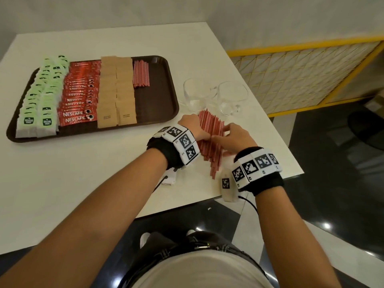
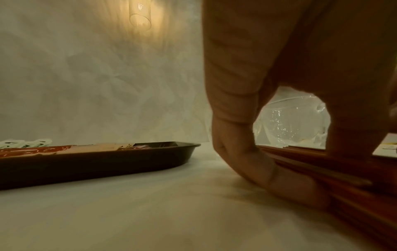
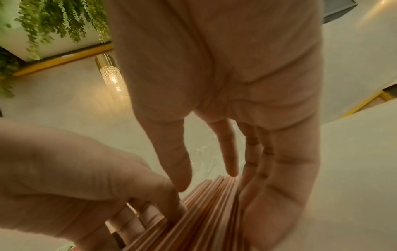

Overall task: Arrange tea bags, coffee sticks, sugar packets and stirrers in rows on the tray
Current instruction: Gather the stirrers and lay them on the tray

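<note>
**White table, what sits on it**

The table (image 1: 87,163) bears a brown tray (image 1: 164,94) at the left, two glass cups (image 1: 192,94) (side by side) to its right, and a loose heap of red stirrers (image 1: 212,129) just before the cups.

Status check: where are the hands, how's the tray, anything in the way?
Left hand and right hand gathering loose stirrers on table. Tray: three rows full, stirrer row part-filled. Two glass cups just beyond the pile.

One tray (image 1: 158,113), two glass cups (image 1: 231,98), two stirrer bundles (image 1: 209,129), two sugar-packet rows (image 1: 116,90).
</note>
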